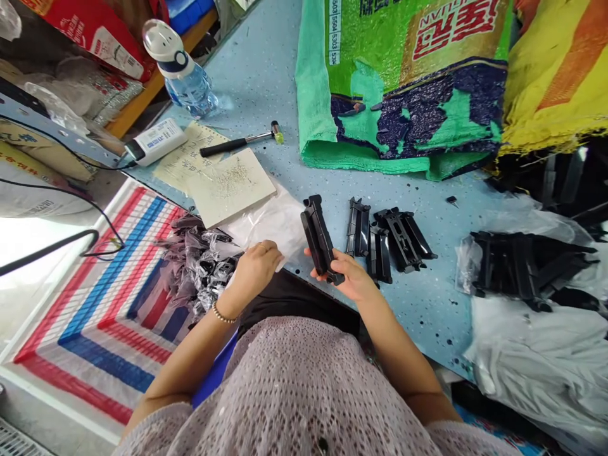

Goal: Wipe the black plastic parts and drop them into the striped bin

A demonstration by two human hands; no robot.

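My right hand grips a long black plastic part by its near end, tilted over the front edge of the blue speckled table. A thin clear plastic bag lies to the left of that part, its near edge pinched in the fingers of my left hand. Several similar black plastic parts lie on the table just right of my right hand. Below and left of my left hand is a heap of bagged black parts.
A striped red, white and blue lined crate stands at left. Behind are a rubber-tipped hammer, a cream board, a white box-shaped device and a water bottle. A green sack and more black parts are at right.
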